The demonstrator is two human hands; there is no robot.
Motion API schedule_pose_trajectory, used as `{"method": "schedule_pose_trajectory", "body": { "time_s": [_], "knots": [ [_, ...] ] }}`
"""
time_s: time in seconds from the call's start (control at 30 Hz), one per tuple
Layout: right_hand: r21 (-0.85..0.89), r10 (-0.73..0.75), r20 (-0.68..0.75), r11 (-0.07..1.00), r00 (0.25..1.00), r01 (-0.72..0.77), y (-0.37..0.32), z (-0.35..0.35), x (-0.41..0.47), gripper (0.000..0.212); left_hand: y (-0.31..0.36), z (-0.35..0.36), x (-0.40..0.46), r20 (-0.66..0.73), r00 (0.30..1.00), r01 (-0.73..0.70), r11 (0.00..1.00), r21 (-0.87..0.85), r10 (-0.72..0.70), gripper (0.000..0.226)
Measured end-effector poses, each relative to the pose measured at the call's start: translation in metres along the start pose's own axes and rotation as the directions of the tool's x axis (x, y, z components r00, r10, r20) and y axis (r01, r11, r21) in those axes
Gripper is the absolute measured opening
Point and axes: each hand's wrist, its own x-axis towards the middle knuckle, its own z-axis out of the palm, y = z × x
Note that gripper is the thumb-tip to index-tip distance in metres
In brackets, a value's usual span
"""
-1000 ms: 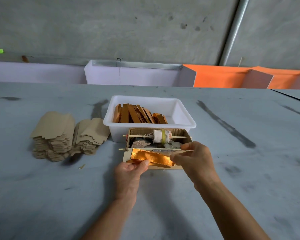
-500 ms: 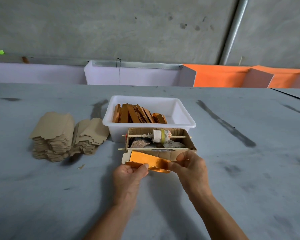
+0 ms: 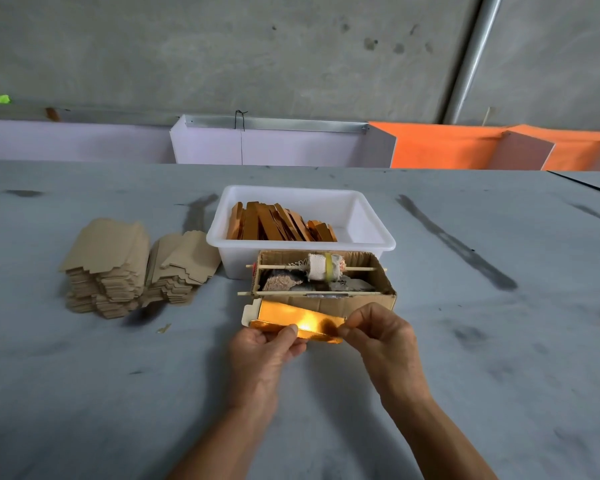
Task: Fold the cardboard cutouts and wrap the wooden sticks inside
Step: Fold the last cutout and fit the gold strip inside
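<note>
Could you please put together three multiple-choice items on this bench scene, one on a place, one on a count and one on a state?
1. Where do the stacks of flat cardboard cutouts lie?
A. left of the white tub
B. inside the white tub
C. right of the small cardboard box

2. How many hands hold the gold-faced cutout?
A. none
B. one
C. two

3. What state is the white tub in?
A. overturned
B. upright and open, gold pieces inside
C. covered by a lid

Answers: 1 A, the stacks sit on the table beside its left wall. 2 C, the left hand and right hand both pinch it. 3 B, gold pieces show over its rim.
</note>
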Motion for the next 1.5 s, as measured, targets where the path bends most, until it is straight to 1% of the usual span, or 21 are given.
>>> {"method": "schedule_pose_trajectory", "body": {
  "time_s": [0.13,0.23,0.3,0.43,0.6,0.9,1.03,1.27,1.4,1.5],
  "knots": [
    [0.111,-0.002,0.061,0.994,0.998,-0.004,-0.005,0.008,-0.008,0.017,0.001,0.003,-0.005,-0.011,1.000,0.008,0.999,-0.051,-0.008,0.005],
    [0.145,0.005,0.083,0.989,0.997,-0.017,-0.008,0.016,-0.011,0.020,0.001,0.004,-0.007,0.008,1.000,-0.008,0.997,-0.078,0.009,0.006],
    [0.155,0.007,0.090,0.988,0.996,-0.021,-0.008,0.021,-0.013,0.019,0.003,0.004,-0.008,0.021,0.999,-0.022,0.996,-0.090,0.024,0.008],
    [0.155,0.033,0.084,0.987,0.996,-0.045,-0.009,0.029,-0.015,0.010,0.005,0.005,-0.009,0.007,0.999,-0.039,0.993,-0.108,0.040,0.012],
    [0.118,0.056,0.101,0.991,0.993,-0.068,-0.012,0.032,-0.015,0.015,0.005,0.006,-0.009,-0.002,0.999,-0.053,0.992,-0.113,0.053,0.013],
    [0.110,0.109,0.107,0.987,0.988,-0.121,-0.011,0.035,-0.015,0.013,0.007,0.006,-0.009,-0.011,0.998,-0.070,0.992,-0.108,0.069,0.013],
    [0.083,0.106,0.108,0.990,0.988,-0.115,-0.011,0.035,-0.015,0.014,0.007,0.006,-0.009,-0.018,0.997,-0.073,0.992,-0.106,0.071,0.017],
    [0.080,0.132,0.128,0.987,0.983,-0.143,-0.013,0.034,-0.016,0.020,0.006,0.006,-0.008,-0.029,0.997,-0.075,0.994,-0.081,0.073,0.016],
    [0.085,0.157,0.140,0.982,0.978,-0.170,-0.015,0.033,-0.014,0.025,0.005,0.005,-0.008,-0.018,0.998,-0.061,0.994,-0.090,0.060,0.016],
    [0.073,0.201,0.162,0.974,0.966,-0.214,-0.017,0.031,-0.011,0.025,0.004,0.003,-0.008,0.025,0.999,-0.037,0.993,-0.113,0.040,0.016]
  ]
}}
